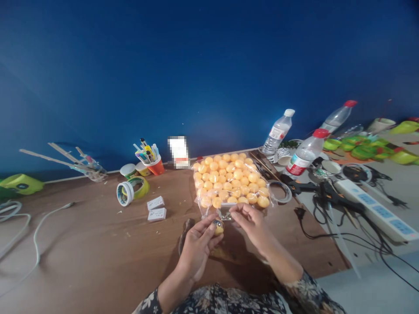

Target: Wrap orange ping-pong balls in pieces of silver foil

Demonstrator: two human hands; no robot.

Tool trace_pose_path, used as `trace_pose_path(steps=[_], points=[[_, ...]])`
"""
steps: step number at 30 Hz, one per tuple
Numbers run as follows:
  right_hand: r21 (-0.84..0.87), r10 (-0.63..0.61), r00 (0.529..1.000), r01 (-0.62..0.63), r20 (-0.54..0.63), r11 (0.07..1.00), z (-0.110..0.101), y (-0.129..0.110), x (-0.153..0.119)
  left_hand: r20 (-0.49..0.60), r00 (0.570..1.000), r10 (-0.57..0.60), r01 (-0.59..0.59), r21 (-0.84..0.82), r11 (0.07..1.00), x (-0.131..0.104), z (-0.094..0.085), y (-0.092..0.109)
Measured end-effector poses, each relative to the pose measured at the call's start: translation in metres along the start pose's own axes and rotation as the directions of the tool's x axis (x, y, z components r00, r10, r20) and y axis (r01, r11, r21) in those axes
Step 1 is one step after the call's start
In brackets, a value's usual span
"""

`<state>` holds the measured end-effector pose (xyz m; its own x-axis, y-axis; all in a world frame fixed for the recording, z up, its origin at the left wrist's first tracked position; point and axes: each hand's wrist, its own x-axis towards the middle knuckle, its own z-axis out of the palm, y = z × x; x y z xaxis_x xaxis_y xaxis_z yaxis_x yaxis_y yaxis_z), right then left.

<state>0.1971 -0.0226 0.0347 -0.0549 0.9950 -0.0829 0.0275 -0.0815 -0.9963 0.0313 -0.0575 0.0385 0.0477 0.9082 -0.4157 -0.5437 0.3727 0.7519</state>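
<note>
My left hand grips a small yellow ball between thumb and fingers; a dark band and a round eye-like mark show on it. My right hand has thumb and fingertips drawn together at the right edge of a small open box, pale and shiny inside. Whether those fingertips hold anything is too small to make out. Just behind both hands lies a clear plastic bag of yellow-orange balls.
Two small white boxes, tape rolls and a pen cup stand left. On the right are plastic bottles, a black glue gun, a power strip and loose cords. A white cable lies far left.
</note>
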Motion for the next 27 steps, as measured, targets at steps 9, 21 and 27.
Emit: trace_pose_path(steps=[9, 21, 27], points=[[-0.834, -0.105, 0.936, 0.347, 0.336, 0.430, -0.015, 0.004, 0.028, -0.021, 1.000, 0.002, -0.003, -0.046, 0.999, -0.001, -0.005, 0.007], [-0.894, 0.017, 0.902, 0.425, 0.431, 0.143, 0.001, -0.008, 0.033, -0.009, 0.998, 0.068, -0.068, -0.001, 0.998, -0.004, -0.007, 0.007], [-0.910, 0.074, 0.908, 0.406, 0.412, 0.077, 0.009, -0.016, 0.038, 0.003, 0.997, 0.082, -0.082, -0.029, 0.996, -0.005, -0.004, 0.010]])
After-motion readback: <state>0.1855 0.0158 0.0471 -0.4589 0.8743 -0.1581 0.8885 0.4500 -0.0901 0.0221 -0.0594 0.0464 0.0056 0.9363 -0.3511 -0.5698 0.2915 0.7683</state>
